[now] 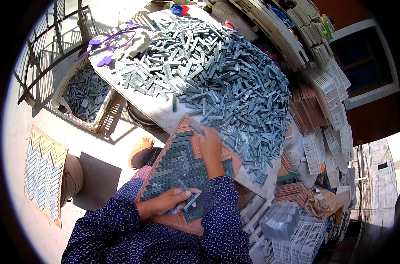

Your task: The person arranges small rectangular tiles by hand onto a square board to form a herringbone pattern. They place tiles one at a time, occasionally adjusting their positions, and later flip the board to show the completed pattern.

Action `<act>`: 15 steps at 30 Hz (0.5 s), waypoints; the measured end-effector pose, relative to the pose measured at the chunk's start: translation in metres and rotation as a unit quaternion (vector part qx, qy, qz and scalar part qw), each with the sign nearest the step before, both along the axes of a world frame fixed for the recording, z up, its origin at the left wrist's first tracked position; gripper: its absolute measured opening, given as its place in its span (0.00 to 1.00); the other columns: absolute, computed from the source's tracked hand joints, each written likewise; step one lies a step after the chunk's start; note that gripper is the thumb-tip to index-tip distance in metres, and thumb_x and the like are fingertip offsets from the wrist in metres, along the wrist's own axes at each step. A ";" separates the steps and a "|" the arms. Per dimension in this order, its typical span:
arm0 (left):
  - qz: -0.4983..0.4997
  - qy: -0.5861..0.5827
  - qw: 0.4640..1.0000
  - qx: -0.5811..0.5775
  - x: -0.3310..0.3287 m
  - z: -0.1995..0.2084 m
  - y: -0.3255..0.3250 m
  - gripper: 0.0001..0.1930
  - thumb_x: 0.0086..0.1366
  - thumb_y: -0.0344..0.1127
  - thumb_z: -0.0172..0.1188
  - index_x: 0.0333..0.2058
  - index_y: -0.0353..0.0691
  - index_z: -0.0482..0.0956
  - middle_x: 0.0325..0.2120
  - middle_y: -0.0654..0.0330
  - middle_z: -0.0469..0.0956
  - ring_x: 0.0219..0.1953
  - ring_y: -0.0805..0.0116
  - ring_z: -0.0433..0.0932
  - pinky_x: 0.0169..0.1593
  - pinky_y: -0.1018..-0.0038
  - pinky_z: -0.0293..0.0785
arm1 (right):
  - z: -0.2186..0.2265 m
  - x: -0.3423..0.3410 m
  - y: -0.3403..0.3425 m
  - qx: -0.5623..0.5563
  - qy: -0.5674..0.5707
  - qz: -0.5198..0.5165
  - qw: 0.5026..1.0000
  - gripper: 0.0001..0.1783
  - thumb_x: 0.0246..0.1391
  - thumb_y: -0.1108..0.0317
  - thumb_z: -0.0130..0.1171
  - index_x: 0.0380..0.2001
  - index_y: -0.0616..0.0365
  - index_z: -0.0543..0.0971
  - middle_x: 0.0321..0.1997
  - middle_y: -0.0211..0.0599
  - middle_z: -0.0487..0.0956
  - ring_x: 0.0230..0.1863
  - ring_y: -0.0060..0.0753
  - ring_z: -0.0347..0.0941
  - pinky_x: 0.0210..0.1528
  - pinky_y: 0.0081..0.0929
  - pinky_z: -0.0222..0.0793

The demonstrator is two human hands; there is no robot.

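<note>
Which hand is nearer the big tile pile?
Right. The right hand is by the near edge of the pile; the left hand is farther back, low over the board.

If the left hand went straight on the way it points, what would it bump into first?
Probably the right sleeve, beyond the grey pieces in the left hand, though depth is unclear.
</note>
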State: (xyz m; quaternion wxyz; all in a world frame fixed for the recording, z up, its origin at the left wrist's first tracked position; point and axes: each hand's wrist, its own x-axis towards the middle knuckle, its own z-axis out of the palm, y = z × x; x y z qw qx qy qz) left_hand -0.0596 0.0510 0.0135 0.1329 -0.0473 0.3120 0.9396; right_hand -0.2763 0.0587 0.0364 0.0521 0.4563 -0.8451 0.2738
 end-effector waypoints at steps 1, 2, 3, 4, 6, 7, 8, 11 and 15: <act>0.001 0.002 1.000 0.002 0.000 -0.001 0.000 0.25 0.71 0.45 0.41 0.59 0.34 0.60 0.34 0.59 0.75 0.17 0.81 0.63 0.21 0.86 0.63 | -0.004 -0.005 -0.003 -0.034 0.025 -0.001 0.999 0.10 0.45 0.71 0.61 0.32 0.63 0.77 0.30 0.46 0.77 0.34 0.47 0.74 0.38 0.35 0.68; 0.000 0.005 1.000 0.003 0.000 0.000 0.000 0.25 0.71 0.45 0.41 0.59 0.34 0.60 0.34 0.59 0.75 0.17 0.81 0.63 0.22 0.86 0.63 | -0.007 -0.008 -0.004 -0.030 0.018 0.002 0.999 0.10 0.45 0.71 0.61 0.32 0.63 0.77 0.29 0.46 0.77 0.33 0.48 0.74 0.37 0.35 0.68; 0.000 0.007 1.000 0.005 0.000 0.000 0.001 0.25 0.71 0.45 0.41 0.59 0.34 0.60 0.34 0.59 0.75 0.17 0.81 0.63 0.22 0.86 0.63 | -0.010 -0.011 -0.006 -0.025 0.010 0.006 1.000 0.10 0.45 0.72 0.60 0.32 0.64 0.77 0.28 0.46 0.77 0.32 0.48 0.74 0.36 0.36 0.69; -0.001 0.010 1.000 0.007 0.000 0.000 0.000 0.25 0.71 0.45 0.41 0.59 0.34 0.60 0.34 0.59 0.75 0.17 0.81 0.63 0.22 0.86 0.63 | -0.013 -0.013 -0.007 -0.020 0.003 0.010 1.000 0.10 0.45 0.72 0.60 0.32 0.64 0.77 0.28 0.46 0.77 0.31 0.48 0.74 0.35 0.36 0.69; -0.003 0.009 1.000 0.011 0.002 0.001 -0.001 0.25 0.71 0.45 0.41 0.59 0.34 0.60 0.34 0.59 0.75 0.17 0.82 0.63 0.22 0.86 0.63 | -0.017 -0.015 -0.003 0.022 -0.033 -0.019 0.999 0.10 0.47 0.72 0.59 0.33 0.65 0.77 0.28 0.46 0.78 0.30 0.44 0.75 0.34 0.34 0.69; -0.003 0.009 1.000 0.014 0.002 0.002 -0.001 0.25 0.71 0.45 0.41 0.59 0.34 0.60 0.34 0.59 0.74 0.17 0.82 0.63 0.22 0.86 0.63 | -0.018 -0.013 0.001 0.044 -0.051 -0.033 0.997 0.10 0.47 0.72 0.59 0.33 0.66 0.77 0.28 0.46 0.78 0.29 0.42 0.75 0.33 0.33 0.70; -0.002 0.006 1.000 0.008 0.003 0.002 -0.002 0.25 0.71 0.45 0.40 0.60 0.34 0.59 0.34 0.59 0.74 0.17 0.82 0.63 0.22 0.86 0.63 | -0.018 -0.011 0.008 0.040 -0.102 -0.043 0.993 0.10 0.48 0.72 0.59 0.34 0.66 0.77 0.28 0.45 0.78 0.29 0.40 0.76 0.33 0.32 0.70; 0.001 0.006 1.000 -0.001 0.002 0.001 0.001 0.26 0.72 0.46 0.39 0.60 0.33 0.59 0.33 0.60 0.74 0.16 0.82 0.62 0.22 0.86 0.62 | -0.019 0.002 0.030 0.021 -0.230 -0.062 0.971 0.11 0.49 0.70 0.58 0.35 0.67 0.77 0.30 0.44 0.79 0.29 0.33 0.76 0.33 0.28 0.71; -0.008 0.021 1.000 -0.007 0.000 0.003 0.000 0.26 0.72 0.46 0.39 0.60 0.32 0.58 0.33 0.60 0.74 0.16 0.82 0.62 0.22 0.87 0.63 | -0.023 0.002 0.044 -0.017 -0.254 -0.053 0.966 0.11 0.50 0.70 0.57 0.35 0.66 0.78 0.28 0.44 0.80 0.29 0.34 0.77 0.32 0.27 0.70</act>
